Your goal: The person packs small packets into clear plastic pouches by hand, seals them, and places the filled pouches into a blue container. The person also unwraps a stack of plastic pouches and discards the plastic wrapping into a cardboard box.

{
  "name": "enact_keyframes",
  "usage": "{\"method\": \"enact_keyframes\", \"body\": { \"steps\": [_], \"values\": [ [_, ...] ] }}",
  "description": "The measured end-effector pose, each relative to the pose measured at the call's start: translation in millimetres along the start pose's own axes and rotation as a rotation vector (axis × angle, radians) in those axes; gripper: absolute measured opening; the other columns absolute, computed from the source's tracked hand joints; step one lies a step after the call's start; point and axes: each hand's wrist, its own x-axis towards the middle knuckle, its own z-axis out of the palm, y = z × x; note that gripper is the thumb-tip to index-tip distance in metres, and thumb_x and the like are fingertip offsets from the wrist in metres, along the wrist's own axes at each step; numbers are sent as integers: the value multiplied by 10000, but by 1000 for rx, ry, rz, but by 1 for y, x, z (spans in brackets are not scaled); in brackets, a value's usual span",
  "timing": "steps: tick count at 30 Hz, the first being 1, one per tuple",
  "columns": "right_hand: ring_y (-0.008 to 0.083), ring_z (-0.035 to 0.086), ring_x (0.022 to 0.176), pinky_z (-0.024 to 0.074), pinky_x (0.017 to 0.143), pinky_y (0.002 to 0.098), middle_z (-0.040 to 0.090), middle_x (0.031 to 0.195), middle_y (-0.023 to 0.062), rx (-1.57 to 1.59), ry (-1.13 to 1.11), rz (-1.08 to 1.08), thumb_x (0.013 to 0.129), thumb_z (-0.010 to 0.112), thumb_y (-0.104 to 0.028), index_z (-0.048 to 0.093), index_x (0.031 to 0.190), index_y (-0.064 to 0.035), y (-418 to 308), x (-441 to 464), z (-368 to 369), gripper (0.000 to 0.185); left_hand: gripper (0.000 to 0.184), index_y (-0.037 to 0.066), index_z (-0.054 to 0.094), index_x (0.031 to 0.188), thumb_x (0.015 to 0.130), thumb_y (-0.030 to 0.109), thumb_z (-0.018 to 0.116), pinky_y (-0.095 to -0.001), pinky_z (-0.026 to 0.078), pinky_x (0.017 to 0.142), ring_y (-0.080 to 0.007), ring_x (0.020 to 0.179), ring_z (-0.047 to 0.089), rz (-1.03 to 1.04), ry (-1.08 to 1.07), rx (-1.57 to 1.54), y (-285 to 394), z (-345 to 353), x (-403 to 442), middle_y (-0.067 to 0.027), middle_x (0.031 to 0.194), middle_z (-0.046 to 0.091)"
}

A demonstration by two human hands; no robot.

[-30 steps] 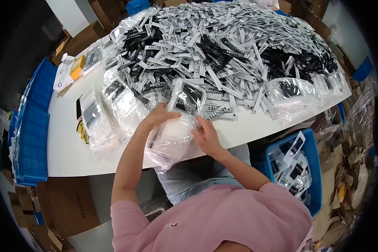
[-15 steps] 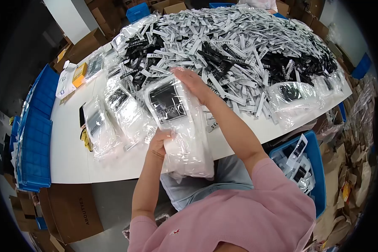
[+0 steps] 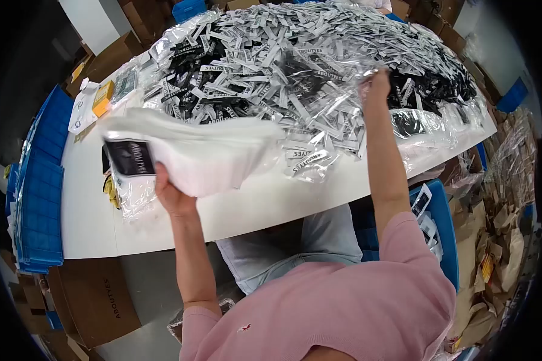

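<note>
My left hand grips a thick stack of white pouches at its lower edge. A black label printed ABOUTYES shows at the stack's left end, and motion blurs its top. Off to the right, my right hand is closed on a clear plastic bag, which stretches down and left over the sachets. Behind both hands rises a large heap of slim white and black sachets. Under the white stack, another clear-wrapped pack lies partly hidden on the table.
Blue crates stand along the left side of the white table. More wrapped packs lie at the right. A blue bin with packets sits below the right edge. A yellow box rests at the back left.
The white stack has come out of its clear bag and moved left in my left hand. My right hand has swung right with the bag.
</note>
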Motion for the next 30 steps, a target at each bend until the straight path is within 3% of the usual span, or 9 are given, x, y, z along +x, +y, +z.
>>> {"method": "enact_keyframes", "body": {
  "steps": [4,8,10,11,12,16,24,27,30],
  "values": [
    [220,583,652,510,556,352,590,873,137,166,-35,-312,842,382,-125,561,901,9,-101,89,-86,232,487,15,437,1242,844,260,573,-486,403,943,-286,1109,496,196,55,151,74,7,5,-121,1211,515],
    [213,536,553,476,484,333,556,697,118,342,196,-432,773,403,-65,538,687,4,-186,150,-174,174,403,-55,477,1163,817,116,594,-455,467,897,-295,1059,530,426,-2,646,94,8,-19,-166,1142,543],
    [165,408,442,403,407,310,434,594,60,299,284,-414,755,386,-27,367,561,-80,-207,66,-160,202,377,-79,490,1124,782,28,608,-425,481,900,-304,962,571,394,177,1160,55,18,-49,-170,1078,558],
    [133,296,400,340,374,298,333,571,24,384,272,-478,755,367,-17,236,575,-135,-214,51,-151,252,406,-57,529,1081,718,47,679,-414,500,841,-275,907,592,425,-5,983,18,10,-56,-154,1057,574],
    [133,296,400,340,374,298,333,571,24,379,274,-479,755,367,-17,236,575,-135,-217,50,-154,252,428,-22,564,1041,651,67,714,-397,499,772,-269,903,596,645,-527,1392,-5,48,-60,-155,1055,593],
    [136,367,462,370,417,282,394,610,22,380,291,-473,819,375,-69,364,641,-84,-209,-15,-102,179,378,72,595,1038,662,90,554,-340,448,718,-288,844,562,922,-914,1948,-124,6,-81,-82,1018,606],
    [132,427,555,434,525,291,436,664,9,202,230,-635,914,386,-204,418,705,-86,-196,-31,-72,242,662,71,406,1270,634,57,588,-419,344,873,-308,1058,447,466,-715,2232,-162,45,-76,-160,1278,386],
    [228,532,714,482,655,422,540,801,92,247,-40,-553,920,325,-254,505,908,-54,-170,-65,-52,269,769,106,255,1368,707,131,649,-511,275,970,-401,1226,292,208,-644,1858,-152,79,-96,-217,1369,232],
    [182,526,655,472,592,349,541,804,63,111,-118,-208,914,406,-306,507,960,-64,-104,-187,8,266,809,162,220,1392,730,201,683,-508,328,987,-383,1304,200,-686,-101,49,-149,111,-83,-204,1423,161]
  ]
}}
